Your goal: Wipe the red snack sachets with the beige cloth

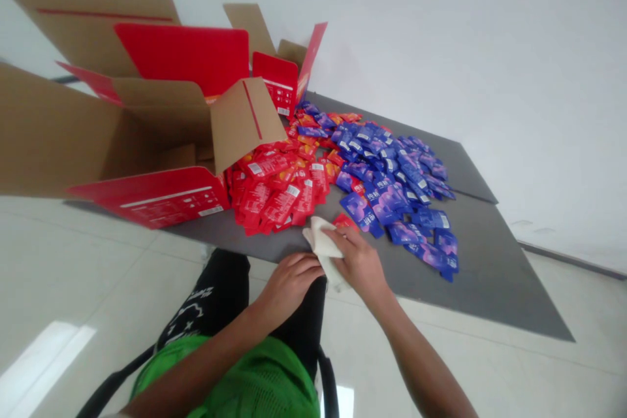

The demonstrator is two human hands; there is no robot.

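Note:
A folded white cloth [327, 245] is pinched in my right hand [360, 264] at the table's near edge. The right thumb and fingers press on its upper part, and a red sachet [345, 221] lies just behind those fingers. My left hand [294, 281] is closed, its fingertips against the cloth's left side, partly hidden. Some of the cloth hangs below the edge. Beyond my hands, red sachets [279, 199] are heaped at left, and a wide pile of blue-purple sachets [392, 176] spreads to the right.
An open red cardboard box [161, 199] with raised brown flaps stands at the left of the grey table [484, 274]. Behind it are more open red boxes [275, 81]. A white wall [465, 46] runs along the back. My legs and a chair are below the edge.

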